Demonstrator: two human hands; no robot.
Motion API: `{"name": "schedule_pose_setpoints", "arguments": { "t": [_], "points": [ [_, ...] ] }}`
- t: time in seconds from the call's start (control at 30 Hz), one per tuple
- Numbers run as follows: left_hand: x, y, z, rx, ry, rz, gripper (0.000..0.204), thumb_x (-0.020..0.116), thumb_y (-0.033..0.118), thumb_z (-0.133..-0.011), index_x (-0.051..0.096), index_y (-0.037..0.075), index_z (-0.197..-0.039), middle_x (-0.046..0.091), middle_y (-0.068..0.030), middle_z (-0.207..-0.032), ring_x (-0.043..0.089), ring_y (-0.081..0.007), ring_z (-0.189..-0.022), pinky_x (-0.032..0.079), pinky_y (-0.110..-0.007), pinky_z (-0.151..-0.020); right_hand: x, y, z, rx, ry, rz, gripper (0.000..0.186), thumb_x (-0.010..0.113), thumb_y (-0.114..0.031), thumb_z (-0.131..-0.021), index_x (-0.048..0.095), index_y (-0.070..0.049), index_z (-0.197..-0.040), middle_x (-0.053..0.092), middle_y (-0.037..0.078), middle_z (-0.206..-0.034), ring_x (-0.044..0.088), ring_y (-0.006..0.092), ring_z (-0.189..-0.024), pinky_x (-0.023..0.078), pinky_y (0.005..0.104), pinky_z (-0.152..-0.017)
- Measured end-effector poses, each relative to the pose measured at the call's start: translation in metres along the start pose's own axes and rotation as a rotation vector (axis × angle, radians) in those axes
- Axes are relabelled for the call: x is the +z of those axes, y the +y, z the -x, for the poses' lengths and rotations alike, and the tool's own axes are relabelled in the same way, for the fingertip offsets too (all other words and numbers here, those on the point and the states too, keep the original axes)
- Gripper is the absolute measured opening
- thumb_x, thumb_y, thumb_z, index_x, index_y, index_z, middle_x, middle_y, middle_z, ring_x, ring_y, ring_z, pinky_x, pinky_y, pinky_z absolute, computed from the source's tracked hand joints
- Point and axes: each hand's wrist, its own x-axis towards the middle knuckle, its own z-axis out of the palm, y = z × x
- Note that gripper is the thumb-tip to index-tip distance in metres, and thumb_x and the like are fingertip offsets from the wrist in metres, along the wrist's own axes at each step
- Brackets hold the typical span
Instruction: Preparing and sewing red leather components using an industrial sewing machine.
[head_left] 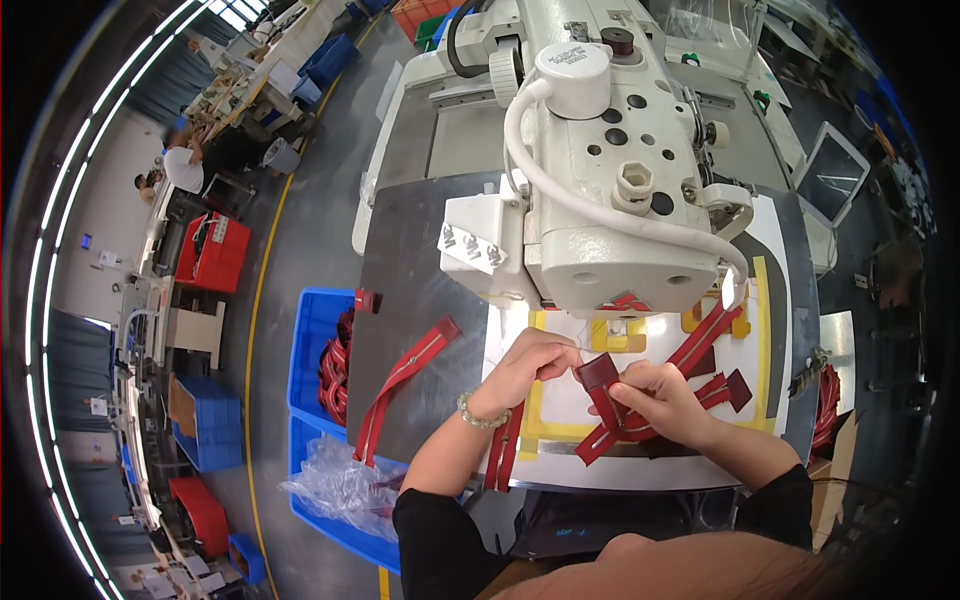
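Note:
My right hand (pixel 662 400) grips a red zipper (pixel 632 426), its thumb on top near the dark red end tab (pixel 599 373). The tab points up and to the left. Close beside it, my left hand (pixel 535 365) is closed, thumb and finger pinched at the tab's left edge; what lies between them is too fine to make out. More red zippers with metal teeth (pixel 705 338) lie under and beyond my right hand. Another zipper hangs over the table edge (pixel 503 450) by my left forearm. Above both hands stands the white sewing machine head (pixel 610 250).
A yellow-edged white work plate (pixel 761 350) lies under the machine. At the table's left lies a loose red zipper (pixel 405 375). Blue bins (pixel 297 375) left of the table hold red zippers and clear plastic (pixel 345 482). A cardboard box (pixel 838 455) stands at right. People sit far left.

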Motion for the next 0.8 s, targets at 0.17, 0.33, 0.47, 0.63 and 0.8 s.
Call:
{"name": "schedule_pose_setpoints", "arguments": {
  "t": [0.17,0.33,0.47,0.63,0.8],
  "points": [
    [-0.001,-0.003,0.006,-0.036,-0.023,0.025,0.047,0.037,0.029,-0.094,0.062,-0.006,-0.075,0.037,0.0007,-0.054,0.030,-0.0100,-0.053,0.035,-0.026,-0.057,0.001,-0.008,-0.002,0.082,-0.031,-0.152,0.028,0.054,-0.017,-0.097,0.066,0.006,-0.087,0.062,0.003,-0.068,0.050,0.0067,-0.062,0.042,0.0250,-0.058],
    [0.014,0.000,0.003,-0.024,0.079,-0.018,0.036,0.056,0.024,-0.094,0.061,-0.002,-0.070,0.048,0.0015,-0.055,0.038,-0.0039,-0.054,0.033,-0.023,-0.052,-0.001,-0.004,-0.003,0.125,-0.077,-0.165,0.032,0.052,-0.021,-0.098,0.067,0.006,-0.089,0.062,0.001,-0.070,0.050,0.0044,-0.065,0.042,0.0238,-0.059],
    [0.015,0.001,0.001,-0.118,0.054,-0.113,0.035,0.059,0.021,-0.093,0.060,-0.002,-0.067,0.051,0.0014,-0.054,0.041,-0.0029,-0.054,0.033,-0.023,-0.050,-0.005,-0.006,-0.005,0.210,-0.090,-0.102,0.035,0.052,-0.022,-0.097,0.061,0.003,-0.074,0.056,-0.001,-0.066,0.065,0.0086,-0.075,0.045,0.0219,-0.060],
    [0.014,-0.001,-0.001,-0.155,0.039,-0.108,0.036,0.059,0.021,-0.093,0.058,0.000,-0.064,0.058,-0.0015,-0.058,0.052,-0.0051,-0.057,0.038,-0.022,-0.053,-0.001,-0.007,-0.006,0.303,-0.117,-0.355,0.033,0.051,-0.023,-0.098,0.066,0.007,-0.095,0.069,0.010,-0.080,0.067,0.0134,-0.082,0.051,0.0249,-0.072],
    [0.016,-0.003,-0.002,-0.223,0.071,-0.008,0.038,0.058,0.025,-0.093,0.061,0.001,-0.065,0.055,-0.0006,-0.056,0.045,-0.0045,-0.050,0.034,-0.021,-0.048,-0.004,-0.007,-0.006,0.367,-0.162,-0.485,0.036,0.049,-0.025,-0.099,0.063,0.007,-0.105,0.070,0.015,-0.093,0.066,0.0145,-0.085,0.052,0.0274,-0.077]
  ]
}}
